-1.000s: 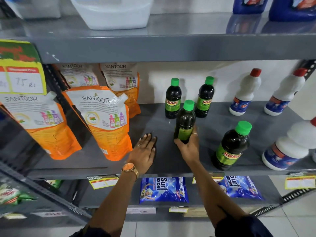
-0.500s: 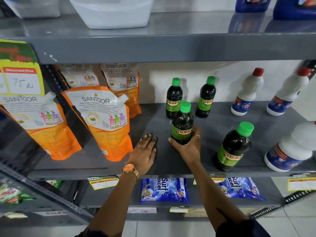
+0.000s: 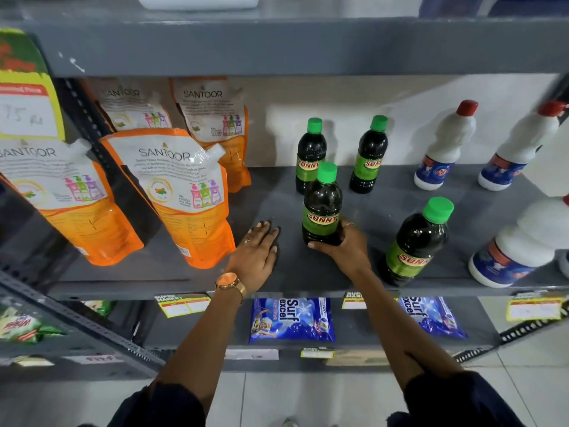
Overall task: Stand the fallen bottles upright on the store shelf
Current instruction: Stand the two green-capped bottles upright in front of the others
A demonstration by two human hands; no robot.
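A dark Sunny bottle (image 3: pixel 321 204) with a green cap stands upright on the grey shelf (image 3: pixel 191 272), and my right hand (image 3: pixel 345 246) is wrapped around its base. My left hand (image 3: pixel 257 257) lies flat on the shelf to its left, fingers spread, holding nothing. Two more Sunny bottles stand at the back, one behind the held bottle (image 3: pixel 310 149) and one further right (image 3: pixel 369 155). Another Sunny bottle (image 3: pixel 415 241) stands at the front right.
Orange Santoor refill pouches (image 3: pixel 175 195) stand on the left of the shelf. White bottles with red caps (image 3: pixel 446 146) stand at the right, one large one (image 3: pixel 517 245) near the front edge. Blue Surf Excel packs (image 3: pixel 292 318) lie on the shelf below.
My right hand has turned the held bottle from tilted to upright with its label facing me, and slid down to its base. My left hand has stayed flat on the shelf.
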